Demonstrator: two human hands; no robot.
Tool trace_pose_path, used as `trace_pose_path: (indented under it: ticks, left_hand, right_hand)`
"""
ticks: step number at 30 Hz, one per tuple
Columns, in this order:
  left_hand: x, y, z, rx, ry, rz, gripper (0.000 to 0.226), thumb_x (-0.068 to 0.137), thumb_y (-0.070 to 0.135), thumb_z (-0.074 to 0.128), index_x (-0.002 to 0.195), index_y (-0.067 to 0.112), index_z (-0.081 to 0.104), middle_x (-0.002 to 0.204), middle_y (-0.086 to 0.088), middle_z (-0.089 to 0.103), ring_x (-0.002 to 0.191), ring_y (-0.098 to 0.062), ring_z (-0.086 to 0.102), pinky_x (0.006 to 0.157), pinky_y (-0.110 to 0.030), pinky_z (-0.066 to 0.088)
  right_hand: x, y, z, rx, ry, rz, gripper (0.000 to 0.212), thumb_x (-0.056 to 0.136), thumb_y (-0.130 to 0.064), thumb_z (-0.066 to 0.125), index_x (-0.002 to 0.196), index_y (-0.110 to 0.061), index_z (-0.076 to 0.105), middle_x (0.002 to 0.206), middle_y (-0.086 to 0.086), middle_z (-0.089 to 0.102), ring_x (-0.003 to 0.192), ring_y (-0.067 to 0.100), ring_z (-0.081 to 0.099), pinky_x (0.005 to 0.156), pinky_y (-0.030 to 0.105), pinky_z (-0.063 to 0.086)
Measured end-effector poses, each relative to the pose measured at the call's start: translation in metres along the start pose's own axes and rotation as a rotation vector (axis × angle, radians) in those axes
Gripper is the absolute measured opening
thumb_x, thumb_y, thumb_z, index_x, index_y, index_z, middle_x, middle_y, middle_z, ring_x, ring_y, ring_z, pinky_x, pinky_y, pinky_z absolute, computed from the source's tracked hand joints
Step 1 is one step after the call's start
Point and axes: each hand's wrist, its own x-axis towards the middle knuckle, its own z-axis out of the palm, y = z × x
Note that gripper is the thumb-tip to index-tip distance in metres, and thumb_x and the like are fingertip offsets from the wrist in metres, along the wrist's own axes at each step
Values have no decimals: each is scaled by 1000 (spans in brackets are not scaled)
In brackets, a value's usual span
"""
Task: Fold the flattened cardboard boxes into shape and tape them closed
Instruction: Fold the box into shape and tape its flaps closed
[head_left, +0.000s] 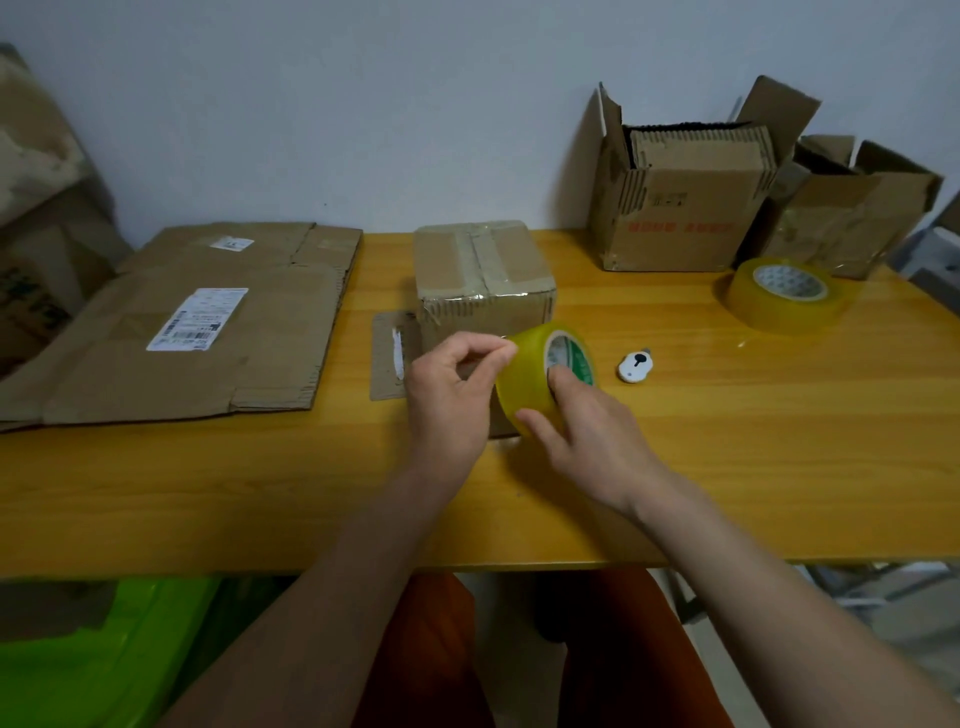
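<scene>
Above the glossy wood-grain bench (675, 467), just in front of the taped, squarish cardboard box (483, 280), the right hand (587, 441) grips a translucent yellowish tape roll (540, 374); the left hand (452, 395) pinches at its rim. Flattened corrugated boxes (197, 332) lie left of that box.

Soft, dim, even light is falling from above, casting only faint shadows. A pale sheen is glinting on the glossy orange-yellow wooden tabletop (727, 415). The wide lens is bending the edges, the corners are darkening, and the stacked brown cardboard at far left (36, 208) is smearing into blur.
</scene>
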Motion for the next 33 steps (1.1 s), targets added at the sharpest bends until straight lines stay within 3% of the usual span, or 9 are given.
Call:
trace_pose_path:
  ticks: [7,11,16,21,23,25,27,29,33]
  left_hand:
    - [-8,6,7,-251,12,-17,9,87,-5,64,86,4,66,79,2,68,73,1,64,69,-14,51]
    - [2,5,3,-346,-40,-270,10,91,0,60,87,9,59,78,0,66,72,-5,63,71,-19,52]
    - [10,4,0,-317,-85,-342,37,73,-8,76,90,13,51,75,4,62,63,2,61,65,-17,52]
    - [21,2,-11,-304,-84,-382,61,70,-2,81,112,27,47,63,13,69,66,1,66,63,-11,51]
    - [24,4,-14,-209,-152,-350,43,73,3,80,107,24,61,66,14,71,70,0,67,63,-9,49]
    - [25,7,-15,-155,-174,-313,18,76,6,78,87,19,73,70,12,72,70,3,65,63,-8,47]
    - [26,8,-16,-126,-155,-283,13,78,8,77,77,21,74,71,13,72,66,6,63,61,-8,46]
    - [26,9,-16,-85,-121,-250,14,78,10,77,74,23,73,69,15,70,64,5,60,63,-13,47]
    - [20,16,-10,-207,-12,-288,10,84,4,71,82,13,71,80,0,74,77,-12,70,75,-27,58]
  right_hand:
    - [18,0,-16,-88,-2,98,30,95,-42,49,106,-14,47,89,-1,49,85,23,54,67,32,37]
    - [17,3,-20,-13,-81,131,26,95,-42,50,95,-17,49,88,4,55,86,25,55,69,33,39]
    - [17,-2,-24,-7,-110,98,24,95,-43,50,85,-22,45,77,-3,50,76,20,49,63,30,32]
    - [16,-5,-30,-12,-66,76,29,93,-44,51,95,-16,55,90,4,61,84,24,57,67,36,43]
    - [16,-5,-33,22,-93,81,26,90,-45,56,84,-20,51,77,-4,56,75,19,54,60,31,37]
    - [16,-6,-37,122,-142,105,30,80,-49,68,84,-24,53,73,-10,54,71,16,53,56,28,35]
    - [16,-7,-41,139,-225,124,55,65,-54,79,104,-23,55,89,-10,60,81,14,55,61,27,39]
    - [14,-4,-40,-21,-279,114,73,66,-51,80,123,-22,45,105,-3,59,91,18,54,68,31,40]
    - [8,1,-41,-237,-9,-3,59,70,-22,80,118,-15,46,112,7,52,101,27,50,76,32,39]
